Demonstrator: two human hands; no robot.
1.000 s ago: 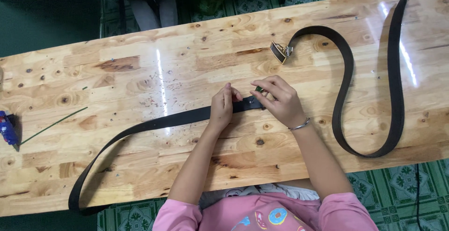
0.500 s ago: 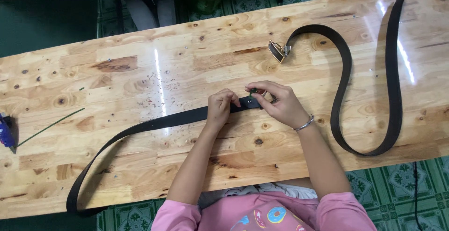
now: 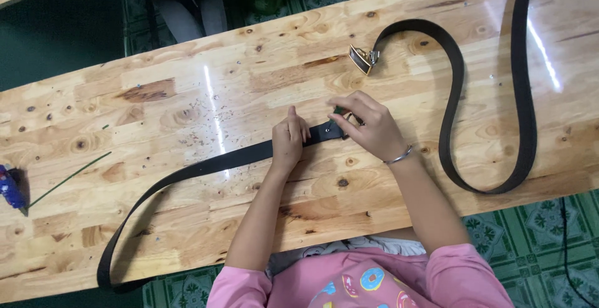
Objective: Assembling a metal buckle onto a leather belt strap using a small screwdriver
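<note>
Still both hands (image 3: 337, 134) on belt (image 3: 206, 166)

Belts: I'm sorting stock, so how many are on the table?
2. One belt lies under both hands, running to the table's left front edge. The other belt, with a buckle, snakes along the right side.

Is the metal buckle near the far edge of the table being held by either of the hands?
No, the metal buckle lies alone on the table, apart from both hands.

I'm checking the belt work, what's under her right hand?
Under the right hand lies the end of the black belt with a bit of metal showing. The fingers cover the rest of that fitting.
</note>
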